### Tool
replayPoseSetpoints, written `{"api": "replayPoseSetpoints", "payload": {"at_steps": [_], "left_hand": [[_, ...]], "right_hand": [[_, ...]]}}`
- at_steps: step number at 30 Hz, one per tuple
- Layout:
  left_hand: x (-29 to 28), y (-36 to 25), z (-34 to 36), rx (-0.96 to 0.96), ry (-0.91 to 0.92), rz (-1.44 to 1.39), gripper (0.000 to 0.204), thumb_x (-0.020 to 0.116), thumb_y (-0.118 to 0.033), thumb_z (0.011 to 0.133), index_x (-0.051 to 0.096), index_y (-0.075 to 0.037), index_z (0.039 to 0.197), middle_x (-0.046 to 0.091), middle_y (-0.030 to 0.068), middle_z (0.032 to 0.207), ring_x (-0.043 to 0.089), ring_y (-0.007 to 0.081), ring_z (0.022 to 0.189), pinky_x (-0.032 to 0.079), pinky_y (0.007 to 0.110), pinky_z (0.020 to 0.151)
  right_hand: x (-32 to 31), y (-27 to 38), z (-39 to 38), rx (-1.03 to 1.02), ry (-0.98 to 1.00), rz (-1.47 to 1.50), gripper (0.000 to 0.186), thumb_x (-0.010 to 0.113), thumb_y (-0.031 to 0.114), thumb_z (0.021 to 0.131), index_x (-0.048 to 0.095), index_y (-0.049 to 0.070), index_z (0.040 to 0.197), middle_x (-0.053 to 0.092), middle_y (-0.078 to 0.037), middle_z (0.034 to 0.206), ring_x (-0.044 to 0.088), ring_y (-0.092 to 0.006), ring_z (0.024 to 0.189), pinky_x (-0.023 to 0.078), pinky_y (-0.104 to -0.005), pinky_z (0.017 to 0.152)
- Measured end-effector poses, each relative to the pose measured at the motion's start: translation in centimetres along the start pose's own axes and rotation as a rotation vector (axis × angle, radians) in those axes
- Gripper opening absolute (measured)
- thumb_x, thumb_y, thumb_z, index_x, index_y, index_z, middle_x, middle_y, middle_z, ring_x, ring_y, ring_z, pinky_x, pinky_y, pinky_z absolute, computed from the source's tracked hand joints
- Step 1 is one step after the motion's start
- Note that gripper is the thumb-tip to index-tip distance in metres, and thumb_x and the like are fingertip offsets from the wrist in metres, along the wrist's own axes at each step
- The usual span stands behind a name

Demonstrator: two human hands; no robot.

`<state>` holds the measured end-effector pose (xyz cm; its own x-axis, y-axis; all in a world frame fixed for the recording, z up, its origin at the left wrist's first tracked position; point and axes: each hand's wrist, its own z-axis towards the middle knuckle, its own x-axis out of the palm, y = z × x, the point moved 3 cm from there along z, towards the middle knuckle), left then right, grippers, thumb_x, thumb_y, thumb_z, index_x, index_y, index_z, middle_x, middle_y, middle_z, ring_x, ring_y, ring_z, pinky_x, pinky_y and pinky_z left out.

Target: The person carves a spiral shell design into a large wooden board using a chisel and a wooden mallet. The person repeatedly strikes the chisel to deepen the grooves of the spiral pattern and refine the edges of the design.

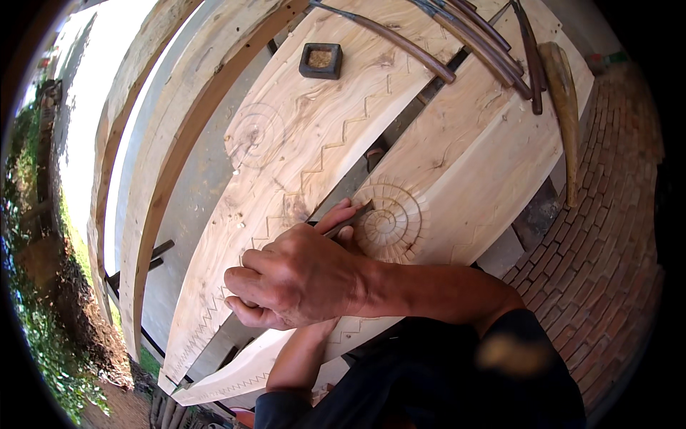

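In front of me a chisel [355, 219] lies across the rim of a carved round rosette [386, 223] on a pale wooden board [486, 164]. The rosette has a ring of small segments and a swirl at its centre. My right hand [289, 279] is wrapped round the chisel's handle, which it hides. Beneath it, my left hand [338, 217] mostly disappears; its visible fingers hold the blade close to the tip. The tip rests at the rosette's upper left edge. A second pale board [271, 171] bears cut zigzag lines and a drawn circle.
Several long-handled carving tools [493, 43] lie at the far end, beside a tapered wooden club [561, 93]. A small dark square box [321, 61] stands on the left board. A gap separates the boards. Curved timbers [193, 129] rise at left; brick paving [607, 171] is at right.
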<state>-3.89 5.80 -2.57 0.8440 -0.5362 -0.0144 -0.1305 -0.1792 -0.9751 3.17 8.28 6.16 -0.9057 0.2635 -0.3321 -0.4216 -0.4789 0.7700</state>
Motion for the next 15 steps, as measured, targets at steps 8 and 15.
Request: {"api": "replayPoseSetpoints", "payload": {"at_steps": [8,15], "left_hand": [[-0.1,1.5,0.1,0.04,-0.016,-0.045,0.024,0.069,-0.014,0.109,0.073,-0.003,0.13,0.071,0.0155,0.142,0.058,0.0264,0.145,0.043,0.044,0.125],[0.0,-0.1,0.3,0.022,-0.042,0.009,0.026,0.069,-0.018,0.109,0.074,-0.002,0.128,0.073,0.0144,0.138,0.061,0.0268,0.14,0.042,0.044,0.124]], "right_hand": [[0.1,-0.2,0.1,0.008,-0.006,-0.022,0.024,0.08,0.019,0.089,0.062,0.007,0.079,0.059,-0.006,0.061,0.064,-0.0218,0.048,0.053,-0.0368,0.046],[0.0,-0.4,0.5,0.03,-0.031,-0.017,0.025,0.081,0.021,0.089,0.063,0.007,0.081,0.06,-0.006,0.061,0.066,-0.0224,0.049,0.054,-0.0377,0.047]]}}
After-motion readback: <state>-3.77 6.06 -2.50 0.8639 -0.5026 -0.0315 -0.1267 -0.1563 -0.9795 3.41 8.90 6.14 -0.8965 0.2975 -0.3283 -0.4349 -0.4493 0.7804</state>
